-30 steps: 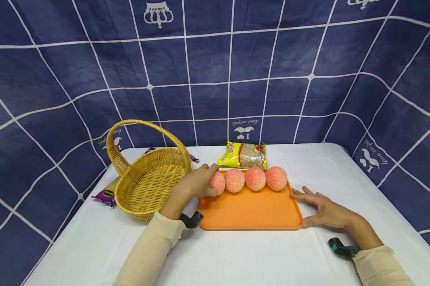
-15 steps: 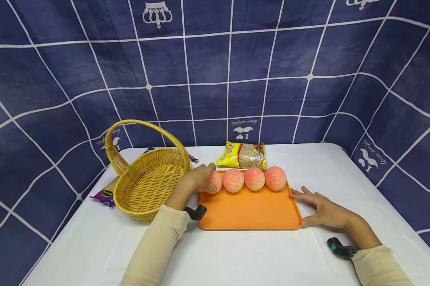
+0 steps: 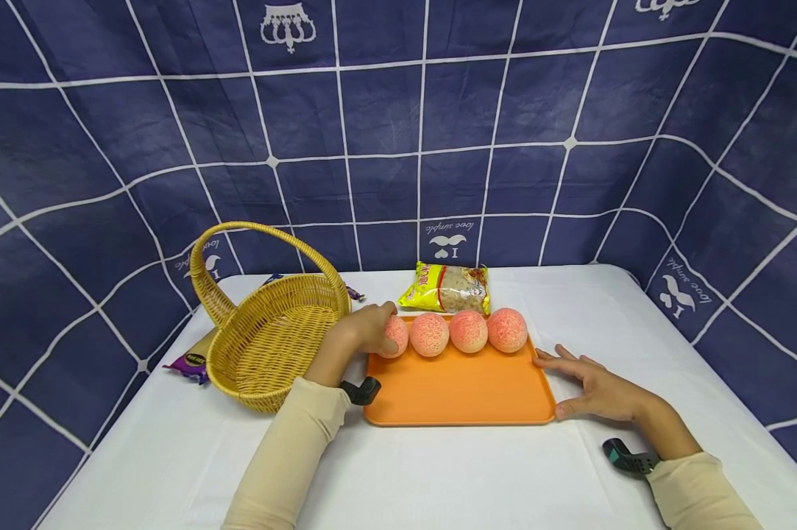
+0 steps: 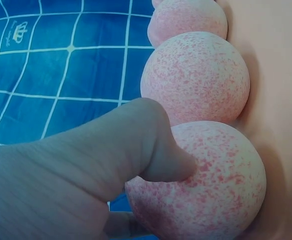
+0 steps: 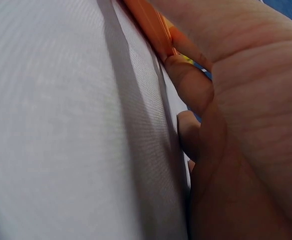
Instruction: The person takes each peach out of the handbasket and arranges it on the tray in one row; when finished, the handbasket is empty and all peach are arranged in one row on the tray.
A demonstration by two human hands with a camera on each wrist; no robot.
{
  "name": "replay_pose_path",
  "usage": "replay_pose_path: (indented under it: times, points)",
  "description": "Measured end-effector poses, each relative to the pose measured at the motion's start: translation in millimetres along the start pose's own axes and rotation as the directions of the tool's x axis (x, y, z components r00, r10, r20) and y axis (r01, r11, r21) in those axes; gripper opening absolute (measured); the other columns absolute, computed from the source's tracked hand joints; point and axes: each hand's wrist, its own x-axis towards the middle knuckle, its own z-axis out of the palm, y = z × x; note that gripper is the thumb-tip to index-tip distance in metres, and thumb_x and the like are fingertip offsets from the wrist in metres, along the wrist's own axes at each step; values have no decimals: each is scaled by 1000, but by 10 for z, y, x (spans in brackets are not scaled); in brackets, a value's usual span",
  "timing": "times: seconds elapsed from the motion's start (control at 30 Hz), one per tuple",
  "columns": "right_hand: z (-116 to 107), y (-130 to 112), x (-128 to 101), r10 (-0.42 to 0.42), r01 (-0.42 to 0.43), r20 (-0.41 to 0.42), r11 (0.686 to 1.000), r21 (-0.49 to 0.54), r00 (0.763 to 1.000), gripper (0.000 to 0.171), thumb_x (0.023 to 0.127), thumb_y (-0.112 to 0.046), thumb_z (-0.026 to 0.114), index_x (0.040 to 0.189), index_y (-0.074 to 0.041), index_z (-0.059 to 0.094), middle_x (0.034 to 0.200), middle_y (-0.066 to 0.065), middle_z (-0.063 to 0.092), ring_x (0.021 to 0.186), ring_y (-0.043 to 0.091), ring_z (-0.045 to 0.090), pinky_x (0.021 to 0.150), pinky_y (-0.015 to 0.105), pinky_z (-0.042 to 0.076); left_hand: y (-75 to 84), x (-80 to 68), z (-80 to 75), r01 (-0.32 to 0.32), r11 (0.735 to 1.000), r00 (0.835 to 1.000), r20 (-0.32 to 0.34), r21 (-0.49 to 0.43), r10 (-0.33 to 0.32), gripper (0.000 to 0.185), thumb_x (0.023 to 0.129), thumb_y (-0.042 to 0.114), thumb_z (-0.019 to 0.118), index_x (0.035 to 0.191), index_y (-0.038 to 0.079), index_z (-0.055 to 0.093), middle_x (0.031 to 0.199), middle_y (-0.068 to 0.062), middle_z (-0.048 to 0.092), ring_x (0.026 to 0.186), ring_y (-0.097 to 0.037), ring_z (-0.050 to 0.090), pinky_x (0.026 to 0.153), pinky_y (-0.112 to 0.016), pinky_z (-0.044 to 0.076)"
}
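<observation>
Several round, speckled pink-and-cream peaches stand in a row along the back of an orange tray (image 3: 461,390). My left hand (image 3: 366,330) holds the leftmost peach (image 3: 394,336), which rests on the tray. In the left wrist view, the thumb (image 4: 173,162) presses on that peach (image 4: 225,185); the other fingers are mostly hidden behind it. Another peach (image 3: 430,334) sits right beside it. At the tray's right side, my right hand (image 3: 597,388) rests with fingers spread, the fingertips and thumb touching the rim. The right wrist view shows fingers (image 5: 188,80) against the tray's edge (image 5: 153,30).
Left of the tray stands a wicker basket (image 3: 275,353) with a tall arched handle. A purple packet (image 3: 191,364) lies partly hidden behind it. A yellow snack bag (image 3: 447,288) lies behind the tray. A white cloth (image 3: 451,478) covers the table.
My left hand has shifted the leftmost peach slightly left, widening its distance from the neighbouring peach a little. The right hand stays at the tray's edge. The whole view has drifted slightly.
</observation>
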Motion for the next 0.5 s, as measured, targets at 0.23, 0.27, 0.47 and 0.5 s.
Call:
replay_pose_path:
  times: [0.23,0.27,0.47,0.5]
  points:
    - [-1,1,7,-5,5,-2,1000,-10,1000,82,75,-22,89,148,-13,52,157,19,35,146,56,3,106,77,-6,0,-52,1,-1,999,999,-36,-47,0,92,81,27,79,156,6,31,140,-21,49,119,-29,53,103,-43,44]
    - [-1,1,7,-3,3,-2,1000,-13,1000,82,75,-22,89,148,-13,52,157,19,35,146,56,3,106,77,-6,2,-61,3,-6,998,999,-46,-55,3,94,81,28,79,157,6,28,142,-22,48,120,-29,53,103,-43,44]
    - [0,11,3,8,-8,-3,1000,-18,1000,83,74,-22,89,148,-14,52,158,18,35,146,56,3,106,77,-5,23,-111,46,-42,995,992,-121,-89,31,97,82,27,78,159,5,24,150,-24,40,126,-33,51,106,-45,42]
    - [2,13,3,10,-10,-3,1000,-16,1000,83,75,-22,89,148,-14,52,158,17,35,146,56,3,106,77,-5,31,-121,54,-51,995,989,-142,-91,38,97,82,27,79,159,5,25,152,-25,37,129,-35,49,107,-47,41]
